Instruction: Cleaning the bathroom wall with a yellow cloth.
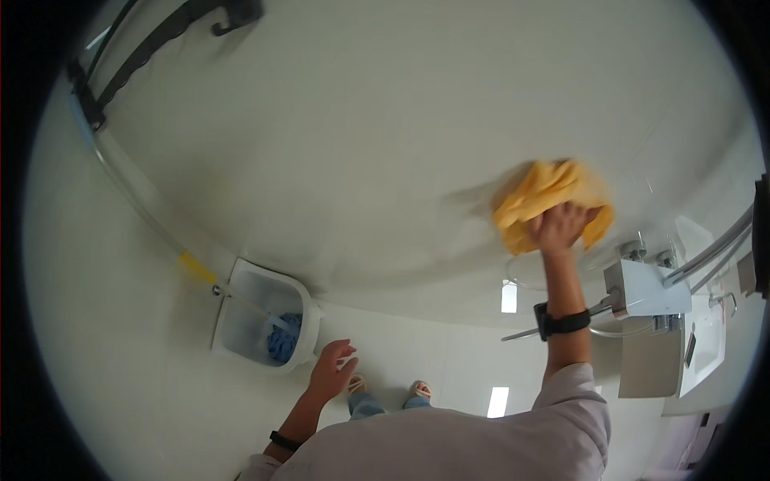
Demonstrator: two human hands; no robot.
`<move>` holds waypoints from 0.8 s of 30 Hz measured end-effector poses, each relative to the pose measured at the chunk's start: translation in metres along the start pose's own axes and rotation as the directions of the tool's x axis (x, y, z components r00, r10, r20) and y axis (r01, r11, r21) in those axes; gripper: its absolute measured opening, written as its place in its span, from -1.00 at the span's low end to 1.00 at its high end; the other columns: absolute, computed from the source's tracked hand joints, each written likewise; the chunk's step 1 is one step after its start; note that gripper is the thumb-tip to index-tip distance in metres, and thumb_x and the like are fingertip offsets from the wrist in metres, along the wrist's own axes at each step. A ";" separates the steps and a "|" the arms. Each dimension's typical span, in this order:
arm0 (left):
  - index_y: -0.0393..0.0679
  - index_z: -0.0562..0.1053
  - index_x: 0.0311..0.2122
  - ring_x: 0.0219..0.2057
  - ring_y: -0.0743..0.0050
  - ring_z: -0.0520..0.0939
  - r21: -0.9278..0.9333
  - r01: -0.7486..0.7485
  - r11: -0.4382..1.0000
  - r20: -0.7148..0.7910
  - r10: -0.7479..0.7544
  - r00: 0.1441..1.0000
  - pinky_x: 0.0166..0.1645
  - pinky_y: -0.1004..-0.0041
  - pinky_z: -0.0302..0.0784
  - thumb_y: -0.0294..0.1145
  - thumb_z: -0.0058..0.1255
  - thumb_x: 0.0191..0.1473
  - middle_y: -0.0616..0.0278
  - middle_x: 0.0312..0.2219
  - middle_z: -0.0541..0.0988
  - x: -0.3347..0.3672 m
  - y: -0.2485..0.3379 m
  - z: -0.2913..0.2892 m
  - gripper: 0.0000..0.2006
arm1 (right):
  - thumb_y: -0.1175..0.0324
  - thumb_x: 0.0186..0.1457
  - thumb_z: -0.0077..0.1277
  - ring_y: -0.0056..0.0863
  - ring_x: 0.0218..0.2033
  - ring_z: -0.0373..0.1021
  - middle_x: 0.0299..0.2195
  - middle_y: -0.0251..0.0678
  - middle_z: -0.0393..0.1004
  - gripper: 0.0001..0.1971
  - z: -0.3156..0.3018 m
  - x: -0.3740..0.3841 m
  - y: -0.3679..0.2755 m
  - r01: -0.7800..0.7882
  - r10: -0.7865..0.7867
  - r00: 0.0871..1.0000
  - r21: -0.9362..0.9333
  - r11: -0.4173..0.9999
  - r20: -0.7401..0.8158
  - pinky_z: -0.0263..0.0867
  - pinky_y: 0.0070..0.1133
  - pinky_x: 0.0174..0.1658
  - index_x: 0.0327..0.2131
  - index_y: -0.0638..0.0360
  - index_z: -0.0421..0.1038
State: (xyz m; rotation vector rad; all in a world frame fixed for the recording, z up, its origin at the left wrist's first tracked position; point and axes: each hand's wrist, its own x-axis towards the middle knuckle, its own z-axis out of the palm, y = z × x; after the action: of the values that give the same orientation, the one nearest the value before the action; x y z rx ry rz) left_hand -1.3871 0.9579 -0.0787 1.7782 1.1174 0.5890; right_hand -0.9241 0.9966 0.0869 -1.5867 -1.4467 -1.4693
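My right hand [564, 227] presses a crumpled yellow cloth [549, 188] against the pale, smooth wall [361, 144], at the right of the head view. Its fingers lie over the lower part of the cloth, and some of the cloth bunches above and beside them. Lower down, my left hand [329, 373] hangs free near the white basin [261, 280], fingers loosely bent and apart, holding nothing. Inside that basin lies a bundled blue cloth [284, 337].
A shower fixture [650, 287] with pipes juts out at the right, below the yellow cloth. Behind it is a white washbasin [710, 337]. On the left, a thin pole with a yellow band [196, 267] reaches over the white basin. A dark curved handle-like piece [164, 36] is at the upper left.
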 end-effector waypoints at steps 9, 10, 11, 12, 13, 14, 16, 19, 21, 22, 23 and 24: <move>-0.15 0.25 0.01 -0.15 0.38 0.53 -0.014 -0.040 0.999 -0.028 0.039 0.999 -0.12 0.37 0.48 -0.39 0.07 0.03 0.20 -0.14 0.45 0.016 -0.007 -0.004 -0.57 | 0.00 0.08 -0.11 0.04 0.07 0.12 0.00 -0.07 0.29 -0.48 -0.002 0.096 -0.051 -0.248 0.245 0.954 0.008 0.969 -0.170 -0.19 -0.05 0.12 -0.04 0.22 0.33; -0.14 0.25 0.01 -0.15 0.38 0.53 -0.015 -0.033 0.999 -0.022 0.033 0.999 -0.12 0.37 0.49 -0.38 0.08 0.03 0.21 -0.14 0.45 0.016 -0.010 -0.002 -0.57 | 0.00 0.08 -0.11 0.02 0.07 0.12 0.01 -0.10 0.30 -0.48 0.001 0.088 -0.058 -0.190 0.193 0.964 0.036 0.981 -0.182 -0.19 -0.04 0.12 -0.02 0.21 0.32; -0.14 0.25 0.01 -0.15 0.38 0.53 -0.014 -0.041 0.999 -0.028 0.041 0.999 -0.12 0.37 0.49 -0.38 0.08 0.03 0.21 -0.14 0.45 0.019 -0.006 -0.001 -0.57 | -0.01 0.07 -0.10 -0.01 0.08 0.13 0.01 -0.13 0.30 -0.46 0.003 0.076 -0.063 -0.132 0.139 0.970 0.049 0.990 -0.198 -0.18 -0.03 0.11 -0.01 0.19 0.31; -0.13 0.25 0.02 -0.15 0.38 0.53 0.000 -0.052 0.999 -0.018 0.052 0.998 -0.12 0.37 0.49 -0.39 0.08 0.03 0.21 -0.13 0.44 0.020 0.000 0.000 -0.56 | -0.04 0.07 -0.16 -0.07 0.07 0.16 -0.01 -0.18 0.32 -0.49 0.012 0.052 -0.067 -0.093 0.097 0.982 0.035 0.995 -0.161 -0.16 -0.04 0.10 -0.04 0.12 0.35; -0.13 0.24 0.02 -0.15 0.37 0.53 0.009 -0.070 0.998 -0.003 0.070 0.998 -0.12 0.36 0.50 -0.39 0.08 0.02 0.22 -0.13 0.44 0.022 0.007 0.002 -0.55 | -0.08 0.07 -0.21 -0.12 0.06 0.18 -0.04 -0.22 0.35 -0.50 0.020 0.025 -0.063 -0.050 0.051 0.991 0.012 0.999 -0.124 -0.13 -0.06 0.08 -0.07 0.05 0.39; -0.12 0.23 0.02 -0.14 0.36 0.52 0.025 -0.065 0.998 0.008 0.065 0.998 -0.11 0.36 0.50 -0.39 0.08 0.02 0.22 -0.12 0.44 0.024 0.009 0.003 -0.55 | -0.09 0.07 -0.24 -0.17 0.03 0.21 -0.07 -0.27 0.38 -0.50 0.027 -0.001 -0.063 -0.020 0.021 0.995 0.005 1.000 -0.098 -0.12 -0.08 0.08 -0.08 0.02 0.40; -0.12 0.23 0.04 -0.13 0.37 0.52 0.012 -0.093 0.996 0.001 0.093 0.996 -0.10 0.36 0.49 -0.41 0.06 0.04 0.21 -0.13 0.44 0.026 0.012 0.004 -0.55 | -0.11 0.08 -0.26 -0.25 -0.01 0.26 -0.11 -0.33 0.42 -0.51 0.033 -0.040 -0.060 0.039 -0.039 0.999 0.002 0.999 -0.022 -0.09 -0.11 0.07 -0.12 -0.01 0.43; -0.13 0.23 0.05 -0.11 0.37 0.51 0.025 -0.114 0.993 -0.001 0.114 0.993 -0.08 0.35 0.48 -0.43 0.04 0.07 0.20 -0.13 0.43 0.023 0.020 -0.002 -0.56 | -0.12 0.09 -0.25 -0.28 -0.06 0.29 -0.14 -0.36 0.43 -0.53 0.036 -0.055 -0.054 0.097 -0.099 0.995 0.058 0.994 0.029 -0.07 -0.12 0.06 -0.19 -0.01 0.46; -0.13 0.23 0.05 -0.10 0.36 0.51 0.049 -0.122 0.991 -0.006 0.123 0.992 -0.07 0.35 0.47 -0.43 0.04 0.07 0.21 -0.13 0.43 0.022 0.024 -0.008 -0.56 | -0.13 0.09 -0.25 -0.29 -0.08 0.30 -0.14 -0.37 0.43 -0.53 0.033 -0.051 -0.046 0.130 -0.133 0.991 0.098 0.987 0.025 -0.07 -0.12 0.06 -0.22 -0.01 0.47; -0.14 0.23 0.04 -0.13 0.35 0.52 0.053 -0.097 0.994 -0.026 0.099 0.995 -0.09 0.36 0.48 -0.40 0.06 0.05 0.21 -0.13 0.44 0.021 0.024 -0.013 -0.56 | -0.14 0.08 -0.23 -0.28 -0.08 0.29 -0.16 -0.35 0.43 -0.53 0.033 -0.045 -0.041 0.096 -0.103 0.991 0.080 0.992 0.087 -0.07 -0.11 0.06 -0.23 -0.01 0.46; -0.14 0.24 0.02 -0.15 0.34 0.53 0.053 -0.073 0.996 -0.050 0.076 0.996 -0.10 0.37 0.49 -0.36 0.08 0.03 0.22 -0.13 0.44 0.018 0.025 -0.018 -0.55 | -0.15 0.07 -0.22 -0.27 -0.09 0.28 -0.17 -0.34 0.43 -0.53 0.031 -0.034 -0.036 0.066 -0.074 0.987 0.062 0.996 0.146 -0.07 -0.10 0.06 -0.23 -0.02 0.45; -0.14 0.24 0.02 -0.15 0.34 0.53 0.056 -0.076 0.996 -0.060 0.080 0.995 -0.10 0.37 0.49 -0.36 0.08 0.03 0.22 -0.13 0.44 0.014 0.024 -0.021 -0.55 | -0.16 0.07 -0.21 -0.23 -0.06 0.26 -0.17 -0.32 0.41 -0.53 0.021 -0.004 -0.033 0.045 -0.047 0.997 0.028 0.999 0.066 -0.08 -0.10 0.07 -0.21 -0.02 0.43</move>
State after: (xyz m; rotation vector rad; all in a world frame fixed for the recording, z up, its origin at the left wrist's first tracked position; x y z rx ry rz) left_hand -1.3867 0.9757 -0.0487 1.8673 1.1192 0.6714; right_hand -0.9460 1.0236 0.0686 -1.6104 -1.5430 -1.4296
